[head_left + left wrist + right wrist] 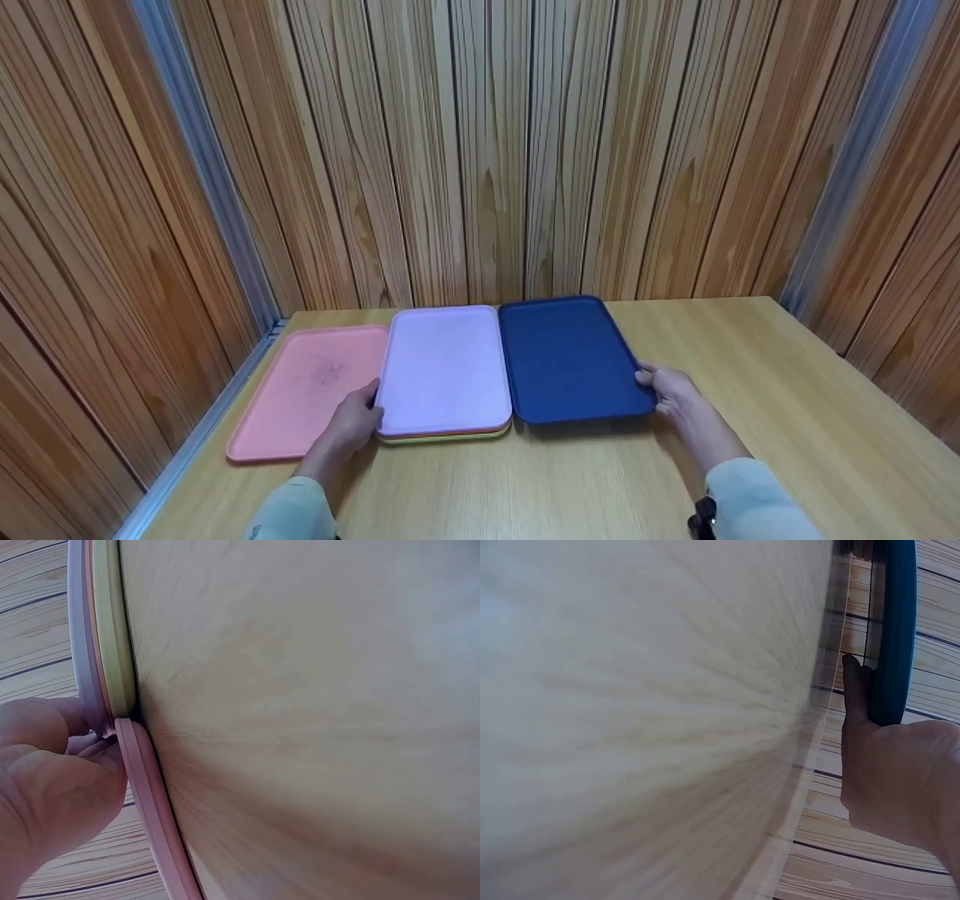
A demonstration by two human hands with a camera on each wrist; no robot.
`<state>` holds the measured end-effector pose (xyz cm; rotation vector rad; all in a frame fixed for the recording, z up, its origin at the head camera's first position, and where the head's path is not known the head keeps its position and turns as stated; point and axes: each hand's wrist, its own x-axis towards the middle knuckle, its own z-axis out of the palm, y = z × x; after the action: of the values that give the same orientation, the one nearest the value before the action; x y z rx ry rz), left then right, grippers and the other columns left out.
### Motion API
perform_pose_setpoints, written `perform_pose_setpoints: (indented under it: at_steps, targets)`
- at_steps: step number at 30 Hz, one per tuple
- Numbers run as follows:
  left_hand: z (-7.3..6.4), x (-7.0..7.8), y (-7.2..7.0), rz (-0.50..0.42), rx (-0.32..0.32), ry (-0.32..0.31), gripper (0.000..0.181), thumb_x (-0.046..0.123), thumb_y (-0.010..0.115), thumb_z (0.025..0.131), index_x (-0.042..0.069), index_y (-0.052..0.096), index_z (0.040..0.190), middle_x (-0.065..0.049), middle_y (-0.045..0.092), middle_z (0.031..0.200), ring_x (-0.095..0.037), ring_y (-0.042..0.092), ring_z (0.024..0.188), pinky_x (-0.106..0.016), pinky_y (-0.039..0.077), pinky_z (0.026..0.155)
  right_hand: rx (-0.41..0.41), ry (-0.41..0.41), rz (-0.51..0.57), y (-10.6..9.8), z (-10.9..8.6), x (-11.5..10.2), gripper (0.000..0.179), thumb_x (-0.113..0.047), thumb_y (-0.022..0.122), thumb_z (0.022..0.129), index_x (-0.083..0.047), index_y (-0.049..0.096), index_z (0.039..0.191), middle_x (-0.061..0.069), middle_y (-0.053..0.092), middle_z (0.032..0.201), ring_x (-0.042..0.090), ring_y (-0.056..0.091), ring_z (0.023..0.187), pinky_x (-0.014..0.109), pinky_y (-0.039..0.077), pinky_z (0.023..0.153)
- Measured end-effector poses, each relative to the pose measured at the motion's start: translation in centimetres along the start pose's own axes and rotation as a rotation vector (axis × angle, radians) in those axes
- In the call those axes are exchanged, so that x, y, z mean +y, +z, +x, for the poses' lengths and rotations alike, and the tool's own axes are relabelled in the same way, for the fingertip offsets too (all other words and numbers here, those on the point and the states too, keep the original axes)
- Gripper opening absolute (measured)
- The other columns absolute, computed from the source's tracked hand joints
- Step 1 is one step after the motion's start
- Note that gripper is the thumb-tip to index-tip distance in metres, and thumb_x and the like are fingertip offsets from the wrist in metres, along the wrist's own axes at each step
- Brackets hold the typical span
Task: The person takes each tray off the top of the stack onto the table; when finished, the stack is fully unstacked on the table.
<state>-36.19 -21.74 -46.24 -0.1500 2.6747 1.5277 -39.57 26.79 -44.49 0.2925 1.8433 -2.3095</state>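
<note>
My right hand (675, 390) grips the right edge of a dark blue tray (571, 360), fingers under it in the right wrist view. This tray is raised off the table, with its left edge right beside a lilac tray (446, 371). The lilac tray lies on top of a stack, over an orange tray (95, 622) and a yellow-green tray (112, 630). At the stack's near left edge, my left hand (351, 420) pinches the lilac tray's rim. Beneath that hand a pink tray (300, 390) with dark scuff marks lies flat, its right edge against the stack.
All the trays are over a light wooden table (562, 487). A wood-plank wall (487, 150) rises behind its far edge, with more panels and metal posts (217, 172) at both sides. Bare tabletop (750, 360) shows right of the dark blue tray.
</note>
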Motion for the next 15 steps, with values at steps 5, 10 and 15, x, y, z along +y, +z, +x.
perform_pose_setpoints:
  at_steps: [5, 10, 15]
  targets:
    - [0.03, -0.09, 0.16, 0.021, 0.008, 0.037, 0.06, -0.005, 0.044, 0.1, -0.006, 0.023, 0.156, -0.025, 0.026, 0.161, -0.037, 0.019, 0.15, -0.052, 0.019, 0.119, 0.001, -0.002, -0.026, -0.26, -0.09, 0.16, 0.061, 0.004, 0.04, 0.104, 0.001, 0.014, 0.159, 0.029, 0.011, 0.164, 0.038, 0.028, 0.145, 0.041, 0.04, 0.11]
    - [0.14, -0.12, 0.19, 0.025, 0.01, 0.039, 0.06, -0.006, 0.044, 0.1, -0.007, 0.023, 0.156, -0.025, 0.026, 0.16, -0.038, 0.017, 0.15, -0.051, 0.019, 0.119, 0.008, 0.002, -0.024, -0.54, 0.01, 0.31, 0.059, 0.003, 0.04, 0.105, 0.002, 0.016, 0.158, 0.031, 0.016, 0.162, 0.034, 0.043, 0.136, 0.043, 0.042, 0.109]
    - [0.24, 0.0, 0.1, 0.018, 0.007, 0.006, 0.061, -0.005, 0.045, 0.1, -0.004, 0.023, 0.156, -0.023, 0.025, 0.162, -0.035, 0.016, 0.151, -0.051, 0.018, 0.12, 0.004, 0.009, -0.01, -0.53, 0.06, 0.4, 0.06, 0.004, 0.038, 0.104, 0.002, 0.014, 0.159, 0.03, 0.013, 0.163, 0.04, 0.025, 0.146, 0.047, 0.031, 0.115]
